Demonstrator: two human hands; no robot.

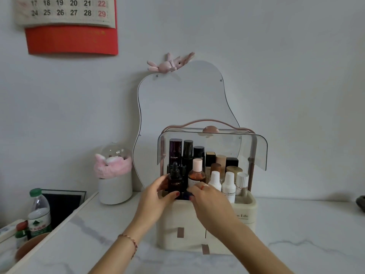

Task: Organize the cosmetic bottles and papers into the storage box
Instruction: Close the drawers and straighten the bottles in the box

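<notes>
Bottles stood packed tight in the storage box point(245, 206) on the tabletop point(296, 224), little room left. Left hand point(156, 194) had its grip around the dark dropper bottle point(175, 179) at the front-left edge. Right hand point(207, 200) curled beside it; its grip I could not tell.

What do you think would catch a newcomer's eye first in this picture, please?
Probably the cream storage box at centre, its clear lid raised over crowded bottles. At its front the left hand grips a black dropper bottle, while the right hand reaches in beside it. Behind stands a wavy mirror topped by a pink toy rabbit.
</notes>
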